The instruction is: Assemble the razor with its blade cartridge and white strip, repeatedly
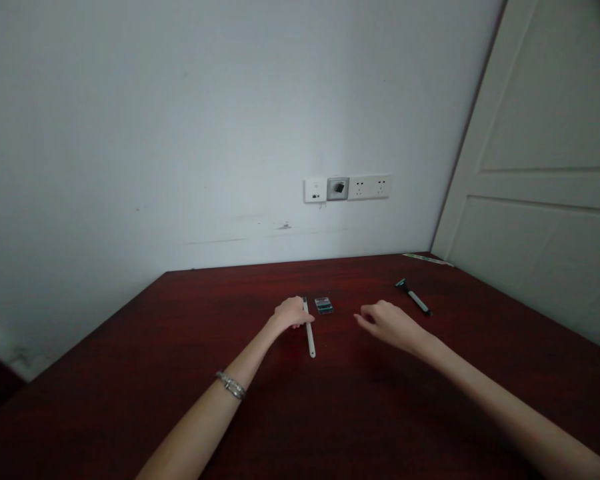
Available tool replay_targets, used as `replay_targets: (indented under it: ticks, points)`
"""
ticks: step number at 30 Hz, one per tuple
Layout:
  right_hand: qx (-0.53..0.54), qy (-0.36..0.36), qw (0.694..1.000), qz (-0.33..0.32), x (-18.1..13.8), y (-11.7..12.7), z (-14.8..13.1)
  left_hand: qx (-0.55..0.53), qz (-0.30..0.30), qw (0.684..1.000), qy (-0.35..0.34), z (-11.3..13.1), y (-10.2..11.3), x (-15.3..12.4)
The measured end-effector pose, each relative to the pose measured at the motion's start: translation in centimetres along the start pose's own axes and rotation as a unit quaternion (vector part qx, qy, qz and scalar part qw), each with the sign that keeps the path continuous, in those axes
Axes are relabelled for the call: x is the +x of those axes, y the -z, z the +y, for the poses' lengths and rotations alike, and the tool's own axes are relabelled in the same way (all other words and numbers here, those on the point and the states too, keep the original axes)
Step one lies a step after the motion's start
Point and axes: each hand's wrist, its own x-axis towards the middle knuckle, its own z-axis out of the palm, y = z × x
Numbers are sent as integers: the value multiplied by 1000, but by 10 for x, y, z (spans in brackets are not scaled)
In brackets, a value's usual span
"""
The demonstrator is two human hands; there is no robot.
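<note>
My left hand is closed around a slim white handle with a hole at its near end and a dark part at its far end. Whatever tool the handle belongs to is partly hidden by my fingers. Just right of that hand, a small clear case with dark strips inside lies flat on the table. My right hand is over the table with its fingers loosely bent, the thumb apart from them, and nothing visible in it. Beyond it to the right lies a razor with a grey and black handle.
The dark red table reaches back to a white wall with a row of sockets. A thin light strip lies at the table's far right corner. A pale panelled door stands along the right side.
</note>
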Motion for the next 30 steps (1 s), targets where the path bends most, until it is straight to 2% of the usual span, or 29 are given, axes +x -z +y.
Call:
replay_targets:
  ticks: [5, 11, 18, 23, 30]
  points:
    - [-9, 32, 999, -5, 0, -1, -26, 16, 13, 1000, 20, 2, -6, -3]
    - [-3, 28, 999, -16, 2, -1, -38, 17, 31, 999, 24, 1, -12, 0]
    - [-20, 38, 999, -3, -1, 0, -50, -12, 55, 998, -5, -3, -15, 1]
    - [-18, 26, 999, 3, -1, 3, -62, -26, 99, 995, -11, -1, -8, 2]
    - [-62, 11, 998, 25, 3, 7, -87, -30, 166, 985, -26, 24, 9, 0]
